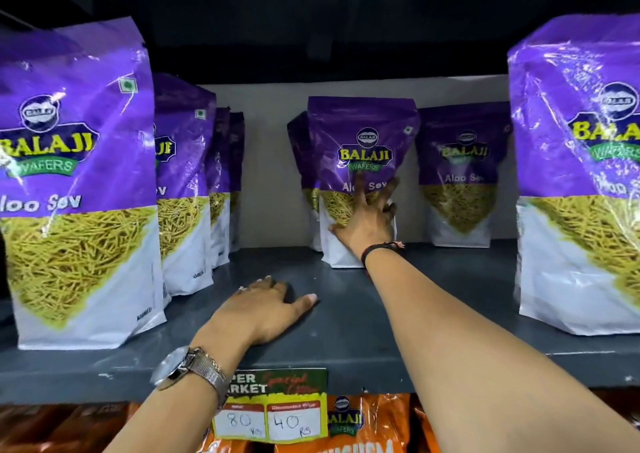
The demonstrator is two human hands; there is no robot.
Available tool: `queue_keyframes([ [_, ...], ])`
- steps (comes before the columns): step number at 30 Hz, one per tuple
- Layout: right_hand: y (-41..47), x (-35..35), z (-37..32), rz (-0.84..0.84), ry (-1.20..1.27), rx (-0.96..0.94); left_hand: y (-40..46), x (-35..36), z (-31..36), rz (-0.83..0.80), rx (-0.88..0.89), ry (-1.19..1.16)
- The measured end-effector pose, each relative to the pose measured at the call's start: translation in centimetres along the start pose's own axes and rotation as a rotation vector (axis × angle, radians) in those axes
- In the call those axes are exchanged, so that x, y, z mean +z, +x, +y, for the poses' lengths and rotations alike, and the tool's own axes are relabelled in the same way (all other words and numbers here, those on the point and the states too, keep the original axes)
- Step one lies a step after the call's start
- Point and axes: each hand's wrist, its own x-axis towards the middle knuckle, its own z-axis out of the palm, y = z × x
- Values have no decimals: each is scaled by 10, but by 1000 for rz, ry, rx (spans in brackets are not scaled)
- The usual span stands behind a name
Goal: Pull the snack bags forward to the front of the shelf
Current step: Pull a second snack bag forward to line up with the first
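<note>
Purple and white snack bags stand on a dark grey shelf (433, 314). One bag (360, 148) stands upright near the back wall, at the middle. My right hand (367, 217) reaches deep in and lies on its front, fingers spread around its lower right side. My left hand (263, 310) rests flat on the shelf near the front edge, holding nothing. A bag (76, 182) stands at the front left and another bag (581, 175) at the front right. One more bag (460, 175) stands at the back right.
Behind the front left bag runs a row of several purple bags (183, 182). A partly hidden bag (301, 162) stands behind the middle one. A price label (273, 407) hangs on the shelf edge, with orange snack bags (363, 425) on the shelf below.
</note>
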Motion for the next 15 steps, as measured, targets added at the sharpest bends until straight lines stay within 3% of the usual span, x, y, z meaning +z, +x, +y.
queue_keyframes([
  [15, -23, -23, -3, -15, -22, -23, -4, -2, 1, -6, -26, -25],
])
